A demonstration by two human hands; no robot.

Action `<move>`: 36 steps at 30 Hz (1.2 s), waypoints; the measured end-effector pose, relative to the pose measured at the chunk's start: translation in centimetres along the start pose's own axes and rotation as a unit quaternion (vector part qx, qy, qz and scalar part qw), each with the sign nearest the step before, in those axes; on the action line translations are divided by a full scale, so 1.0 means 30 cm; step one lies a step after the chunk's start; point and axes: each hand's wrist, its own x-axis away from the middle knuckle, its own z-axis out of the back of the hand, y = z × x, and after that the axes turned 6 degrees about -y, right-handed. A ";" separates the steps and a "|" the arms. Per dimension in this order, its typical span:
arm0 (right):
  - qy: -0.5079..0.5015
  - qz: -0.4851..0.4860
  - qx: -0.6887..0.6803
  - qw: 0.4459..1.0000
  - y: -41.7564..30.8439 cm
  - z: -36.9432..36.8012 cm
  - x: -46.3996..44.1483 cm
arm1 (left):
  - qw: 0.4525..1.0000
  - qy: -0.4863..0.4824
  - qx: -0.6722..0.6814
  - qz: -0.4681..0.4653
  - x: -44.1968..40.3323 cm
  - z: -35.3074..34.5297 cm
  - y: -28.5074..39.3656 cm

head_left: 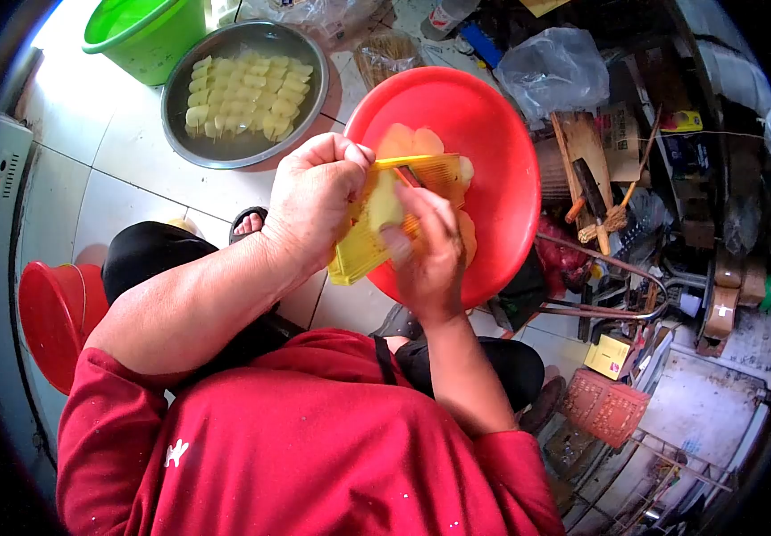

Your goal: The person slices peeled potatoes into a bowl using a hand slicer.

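Note:
My left hand (314, 192) is closed on the top end of a yellow mandoline slicer (444, 170), which is tilted over a large red basin (502, 134). My right hand (435, 259), somewhat blurred, has its fingers around a pale peeled potato (385, 204) against the slicer's face. Thin round potato slices (410, 140) lie in the basin behind and beside the slicer. The blade is largely hidden by the potato and my fingers.
A steel bowl (171, 116) holds rows of skewered potato slices (247, 94) at upper left. Near it stands a green bucket (149, 54). A red bucket (50, 299) is at far left. Tools, plastic bags (553, 71) and a metal frame (662, 304) crowd the right side.

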 end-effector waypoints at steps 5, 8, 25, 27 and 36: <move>0.066 -0.176 0.035 0.981 0.335 0.016 0.010 | 0.999 -0.001 -0.014 0.031 0.027 -0.030 0.032; 0.071 -0.195 0.034 0.978 0.419 0.020 0.008 | 0.999 -0.001 -0.023 0.044 0.017 -0.036 0.042; 0.067 -0.185 -0.066 0.978 0.319 0.016 0.015 | 1.000 0.001 -0.026 0.010 0.000 -0.022 0.025; 0.063 -0.177 -0.054 0.981 0.333 0.021 0.015 | 1.000 0.001 -0.018 0.008 0.001 -0.022 0.018; 0.044 -0.259 0.071 0.962 0.309 0.030 -0.083 | 1.000 -0.012 -0.016 0.010 0.018 -0.029 0.012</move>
